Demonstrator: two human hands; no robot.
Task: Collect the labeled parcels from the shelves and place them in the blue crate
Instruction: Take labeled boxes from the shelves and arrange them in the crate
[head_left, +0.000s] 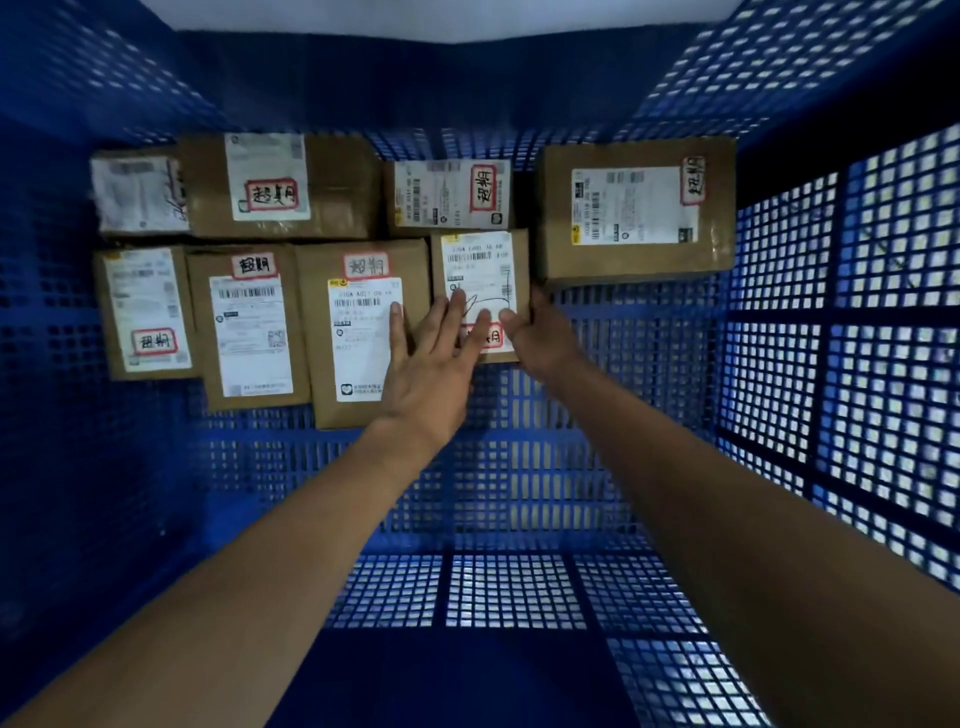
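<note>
Parcels are seen laid flat on the perforated floor of the blue crate (519, 493), in two rows against the far wall. A small parcel (480, 270) at the right end of the near row is gripped by the right hand (540, 338): the thumb is pressed on its label and the remaining fingers are wrapped around its right edge, out of sight. The left hand (426, 364) is held open and flat, with fingers spread across this parcel's label and onto the neighbouring parcel (358, 332). The lower red-bordered sticker on the small parcel is largely covered by both hands. Print on all labels is too blurred to be read. A larger parcel (636, 208) is noted just beside it, to the right. Bare crate floor is left open along the near side and at the right.
</note>
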